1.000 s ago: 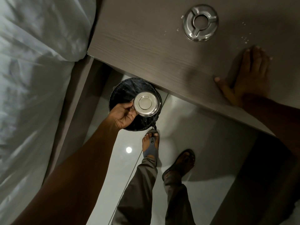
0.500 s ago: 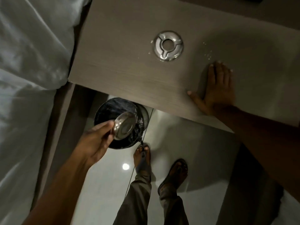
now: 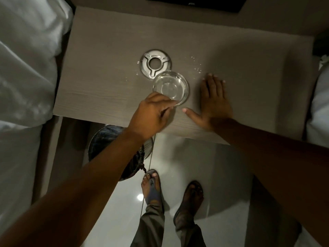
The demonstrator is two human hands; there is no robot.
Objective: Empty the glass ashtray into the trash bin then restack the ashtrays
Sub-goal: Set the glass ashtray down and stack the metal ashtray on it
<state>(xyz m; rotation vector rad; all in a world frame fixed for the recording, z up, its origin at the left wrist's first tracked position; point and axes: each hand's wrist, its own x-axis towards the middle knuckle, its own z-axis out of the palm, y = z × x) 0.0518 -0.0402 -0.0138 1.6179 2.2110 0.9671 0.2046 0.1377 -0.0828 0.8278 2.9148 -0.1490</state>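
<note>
While left hand [image 3: 151, 114] pinches — glass ashtray [image 3: 170, 88]

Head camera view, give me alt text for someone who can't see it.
The left hand holds an empty glass ashtray over the table, beside a metal ashtray lid. The right hand rests flat on the table; a trash bin stands below.
</note>
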